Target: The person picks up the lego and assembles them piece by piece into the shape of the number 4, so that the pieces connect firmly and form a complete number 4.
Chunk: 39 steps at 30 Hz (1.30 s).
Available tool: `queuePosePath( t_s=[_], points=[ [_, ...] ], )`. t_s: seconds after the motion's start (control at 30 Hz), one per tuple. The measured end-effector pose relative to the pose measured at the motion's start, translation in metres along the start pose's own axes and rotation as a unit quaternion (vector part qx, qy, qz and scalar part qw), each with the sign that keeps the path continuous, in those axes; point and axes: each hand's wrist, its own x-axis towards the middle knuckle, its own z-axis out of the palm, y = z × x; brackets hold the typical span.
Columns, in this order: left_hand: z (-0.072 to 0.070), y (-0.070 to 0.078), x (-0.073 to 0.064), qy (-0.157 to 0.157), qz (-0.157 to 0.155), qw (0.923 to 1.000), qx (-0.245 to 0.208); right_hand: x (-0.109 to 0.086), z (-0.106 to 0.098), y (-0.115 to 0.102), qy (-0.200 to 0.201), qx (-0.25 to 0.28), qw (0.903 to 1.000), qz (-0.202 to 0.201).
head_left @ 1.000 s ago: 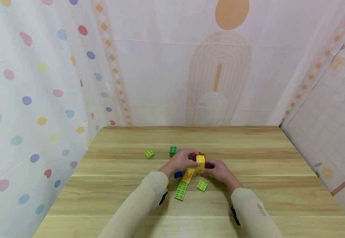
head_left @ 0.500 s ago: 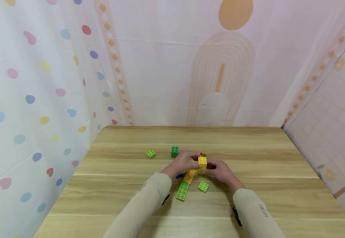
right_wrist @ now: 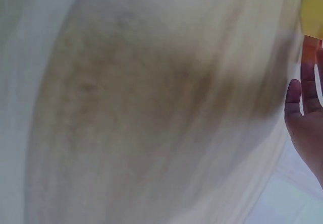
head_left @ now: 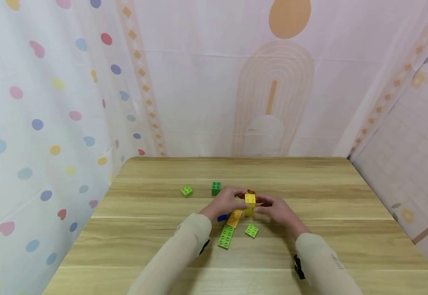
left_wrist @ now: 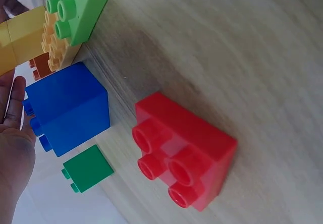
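- While a red brick lay foremost in the left wrist view, a long lime brick lay nearest you in the head view, its far end against an orange brick.
- To their right sat a small lime brick; a blue brick showed beside your left hand.
- That hand pinched an upright yellow stack.
- Your right hand, fingers parted, was just right of it, contact unclear.
- Behind, on the desk, were a brown brick, a green brick and a leftmost lime brick.
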Motion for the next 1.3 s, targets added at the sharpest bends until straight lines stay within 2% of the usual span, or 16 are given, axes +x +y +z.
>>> queuePosePath(
  t_s=[0.3, 0.47, 0.6, 0.77, 0.93, 1.1, 1.3],
  points=[
    [0.001, -0.001, 0.003, 0.000, -0.018, 0.9998, -0.005, 0.003, -0.005, -0.012, 0.009, 0.018, 0.9998, -0.005],
    [-0.001, 0.001, 0.002, -0.015, -0.007, 0.9993, 0.035, 0.005, -0.001, -0.016, 0.008, 0.025, 0.9996, -0.010],
    [-0.007, 0.001, -0.006, -0.016, -0.009, 0.9984, 0.054, 0.004, 0.002, -0.017, 0.009, 0.019, 0.9996, -0.019],
    [-0.019, -0.004, -0.028, 0.044, -0.021, 0.9988, 0.004, 0.006, 0.005, -0.016, 0.010, 0.010, 0.9997, -0.020],
    [-0.025, -0.007, -0.052, 0.115, -0.023, 0.9927, -0.029, 0.007, 0.006, -0.015, 0.017, 0.001, 0.9998, -0.009],
    [-0.020, -0.009, -0.076, 0.160, -0.037, 0.9855, -0.041, 0.007, 0.007, -0.016, 0.015, 0.002, 0.9999, -0.004],
    [-0.005, -0.008, -0.099, 0.179, -0.064, 0.9775, -0.091, 0.008, 0.005, -0.016, 0.015, 0.004, 0.9999, -0.003]
  ],
)
